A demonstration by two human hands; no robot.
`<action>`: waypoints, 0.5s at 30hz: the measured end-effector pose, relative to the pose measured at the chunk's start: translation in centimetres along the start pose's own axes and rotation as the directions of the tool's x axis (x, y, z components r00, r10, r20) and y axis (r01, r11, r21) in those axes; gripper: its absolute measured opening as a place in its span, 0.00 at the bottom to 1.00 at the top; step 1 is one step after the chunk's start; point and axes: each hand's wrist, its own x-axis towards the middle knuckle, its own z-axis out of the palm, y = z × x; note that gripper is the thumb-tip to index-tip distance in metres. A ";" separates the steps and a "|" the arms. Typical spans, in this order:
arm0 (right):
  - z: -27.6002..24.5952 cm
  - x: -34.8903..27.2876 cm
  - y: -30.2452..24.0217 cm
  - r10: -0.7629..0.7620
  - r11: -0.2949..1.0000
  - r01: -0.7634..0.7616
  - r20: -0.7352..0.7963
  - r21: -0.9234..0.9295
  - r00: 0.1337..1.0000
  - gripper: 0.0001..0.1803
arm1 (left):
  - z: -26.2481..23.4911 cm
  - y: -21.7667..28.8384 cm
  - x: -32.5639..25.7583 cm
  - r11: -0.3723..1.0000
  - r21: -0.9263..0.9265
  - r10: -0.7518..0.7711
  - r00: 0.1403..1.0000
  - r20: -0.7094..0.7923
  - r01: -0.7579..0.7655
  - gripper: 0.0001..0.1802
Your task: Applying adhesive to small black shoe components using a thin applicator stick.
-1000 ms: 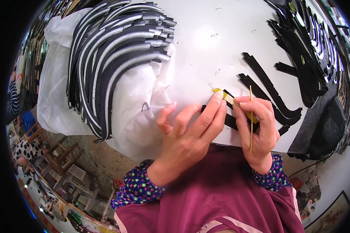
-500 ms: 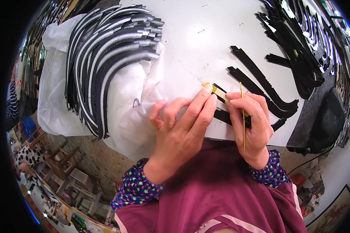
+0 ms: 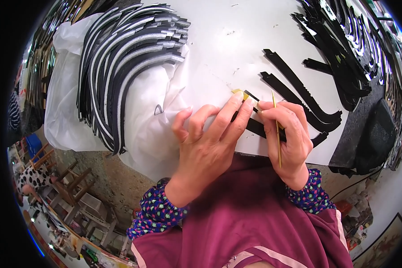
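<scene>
My left hand [image 3: 207, 149] rests palm down with its fingers spread. Two of its fingertips press on a small yellow piece [image 3: 239, 93] at the end of a curved black strip [image 3: 256, 128] on the white tabletop. In my right hand [image 3: 291, 136] is a thin, pointed yellowish stick [image 3: 278, 134], pinched between thumb and fingers and standing nearly upright. The right fingertips meet the strip just beside the left fingers. Both hands cover much of this strip. Beyond the right hand lie two more curved black strips [image 3: 294, 95] with notched edges.
At the left, a thick pile of curved black strips with grey-white bands [image 3: 134, 56] lies over crumpled white plastic sheeting [image 3: 143, 105]. More black strips [image 3: 344, 67] are heaped at the far right, near a black mesh item [image 3: 377, 131]. A wooden stool [image 3: 73, 181] stands on the floor at lower left.
The left fingertips have slid right along the strip, covering the pale part that showed between the hands. The right hand and its stick have shifted slightly left and away from me.
</scene>
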 end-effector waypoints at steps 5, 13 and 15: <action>0.2 -0.1 0.0 -0.006 1.000 0.006 -0.012 0.001 1.000 0.17 | -0.3 -0.1 0.0 1.000 -0.021 0.009 1.000 0.007 -0.009 0.27; 0.1 -0.2 0.0 0.021 1.000 -0.021 -0.009 0.003 1.000 0.17 | -0.2 -0.1 -0.1 1.000 -0.006 0.015 1.000 0.001 -0.015 0.28; 0.0 -0.1 0.0 0.011 1.000 -0.011 0.003 0.006 1.000 0.16 | -0.2 -0.1 0.0 1.000 -0.006 0.023 1.000 -0.001 -0.023 0.28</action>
